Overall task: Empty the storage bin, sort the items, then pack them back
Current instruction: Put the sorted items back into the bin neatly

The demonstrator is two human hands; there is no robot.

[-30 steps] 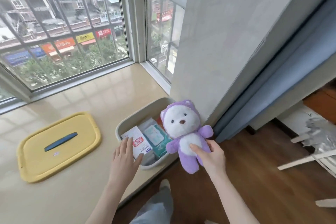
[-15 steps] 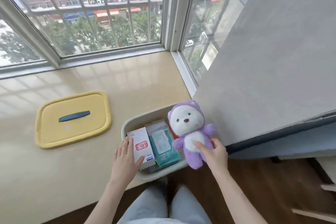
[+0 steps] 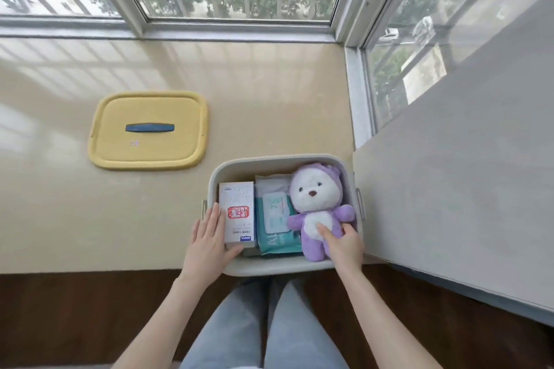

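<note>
The left hand (image 3: 209, 244) lies flat on the 9 o'clock rim of the grey plastic storage bin (image 3: 269, 159). Its fingers are straight beside the white cardboard box (image 3: 238, 207), and its thumb touches the box's near end. The right hand (image 3: 344, 244) curls around the purple and white plush bear (image 3: 313, 198) at the bin's 3 o'clock side. The box has a red stamp and a blue label too small to read. The teal wipes pack (image 3: 277, 228) between them shows pale letters "AL".

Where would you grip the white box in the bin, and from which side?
Probably its near short end, coming from above on the person's side: the white box lies flat with its long flanks hemmed by the bin wall and the wipes pack, leaving that end exposed.
</note>
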